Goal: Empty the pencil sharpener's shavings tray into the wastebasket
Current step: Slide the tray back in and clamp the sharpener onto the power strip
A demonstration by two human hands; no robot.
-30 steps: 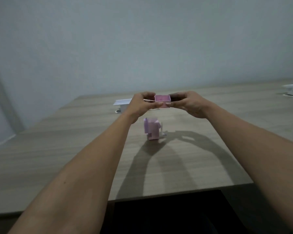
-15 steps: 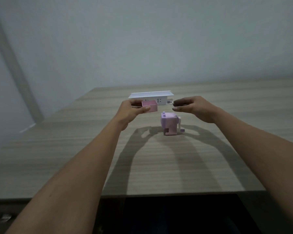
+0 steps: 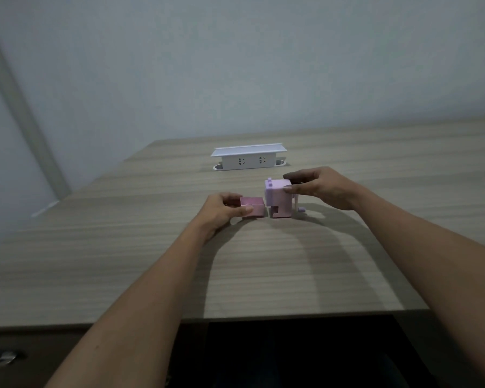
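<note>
A small pink pencil sharpener (image 3: pixel 278 198) stands upright on the wooden desk (image 3: pixel 123 261), its crank on the right side. My right hand (image 3: pixel 321 187) grips the sharpener's top from the right. The pink shavings tray (image 3: pixel 253 207), an open box, is low at the desk just left of the sharpener's front slot. My left hand (image 3: pixel 224 211) holds the tray by its left side. The inside of the tray looks bare. No wastebasket is in view.
A white pop-up power socket box (image 3: pixel 248 159) stands on the desk behind the sharpener. A wall rises behind the desk. The desk's near edge runs below my forearms, with a dark gap under it and a drawer knob (image 3: pixel 7 357) at lower left.
Both hands held the tray up in the air a second ago. My right hand let go of it and took the sharpener's top. My left hand lowered the tray next to the sharpener.
</note>
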